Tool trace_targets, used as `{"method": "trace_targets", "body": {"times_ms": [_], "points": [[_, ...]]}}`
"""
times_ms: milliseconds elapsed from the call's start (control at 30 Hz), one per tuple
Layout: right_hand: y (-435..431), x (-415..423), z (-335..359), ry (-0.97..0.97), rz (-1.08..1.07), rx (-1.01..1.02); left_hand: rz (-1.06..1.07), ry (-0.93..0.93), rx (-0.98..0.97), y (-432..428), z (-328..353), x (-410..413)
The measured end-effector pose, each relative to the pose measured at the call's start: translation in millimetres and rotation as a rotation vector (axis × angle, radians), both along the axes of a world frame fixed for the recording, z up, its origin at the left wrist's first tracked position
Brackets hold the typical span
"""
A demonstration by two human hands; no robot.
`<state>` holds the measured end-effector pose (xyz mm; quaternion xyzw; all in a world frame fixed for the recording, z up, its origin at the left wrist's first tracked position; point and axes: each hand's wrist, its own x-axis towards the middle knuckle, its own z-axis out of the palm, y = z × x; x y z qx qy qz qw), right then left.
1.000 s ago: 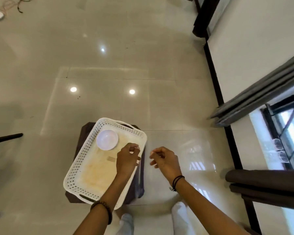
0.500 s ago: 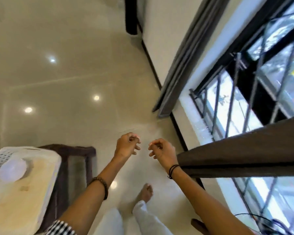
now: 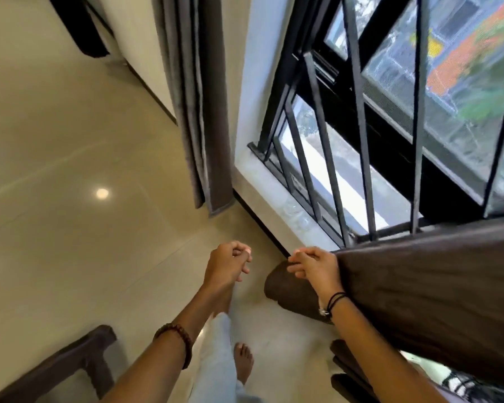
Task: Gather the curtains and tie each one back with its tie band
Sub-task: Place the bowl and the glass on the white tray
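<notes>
Both hands up in front of me, btw the two curtains. My left hand (image 3: 229, 264) is curled tight, thumb against fingertips, as if pinching sth, but I can't see anything in it. My right hand (image 3: 314, 267) is curled the same way, its back just against the edge of the near brown curtain (image 3: 434, 289), not wrapped round the cloth. No tie band visible; if one's btw my fingers, it's too thin to tell. Near curtain spreads across the window grille (image 3: 361, 141), so prob. it's first to gather, hence hands at its edge. Far curtain (image 3: 200, 97) hangs straight by the wall, untied.
</notes>
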<state>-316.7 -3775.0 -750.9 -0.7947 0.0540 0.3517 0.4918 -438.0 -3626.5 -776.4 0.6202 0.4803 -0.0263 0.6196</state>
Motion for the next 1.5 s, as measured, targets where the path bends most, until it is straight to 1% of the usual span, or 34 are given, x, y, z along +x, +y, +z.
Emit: {"method": "trace_targets", "body": {"times_ms": [167,400,467,533,633,767,833,900,967,1067,1200,1367,1433,1500], "points": [[17,45,-66,0.082,-0.187,-0.014,-0.128,0.018,0.012,35,-50,69],[44,86,-178,0.105,-0.270,-0.037,-0.269,0.055,0.030,72,-147,139],[48,100,-204,0.093,-0.248,-0.069,-0.291,0.063,0.032,77,-173,150],[52,111,-231,0.069,-0.172,-0.114,-0.336,0.066,0.053,79,-202,163],[54,126,-264,0.054,-0.097,-0.133,-0.469,0.045,0.092,77,-236,187],[61,145,-299,0.157,-0.067,-0.092,-0.593,0.016,0.193,68,-268,229],[63,151,-319,0.127,-0.026,-0.100,-0.651,0.009,0.239,63,-288,250],[66,153,-335,0.051,0.017,-0.115,-0.674,-0.013,0.250,62,-304,269],[71,155,-345,0.007,-0.005,-0.099,-0.679,-0.055,0.258,64,-318,285],[77,156,-352,-0.019,-0.065,-0.031,-0.743,-0.085,0.306,68,-331,304],[77,164,-353,-0.080,-0.061,0.011,-0.840,-0.137,0.248,75,-340,312],[78,172,-347,-0.107,-0.026,0.062,-0.780,-0.204,0.351,81,-337,297],[78,171,-343,-0.116,0.005,0.061,-0.728,-0.230,0.350,81,-331,284],[78,168,-338,-0.085,0.013,0.057,-0.656,-0.235,0.311,78,-323,267]]}}
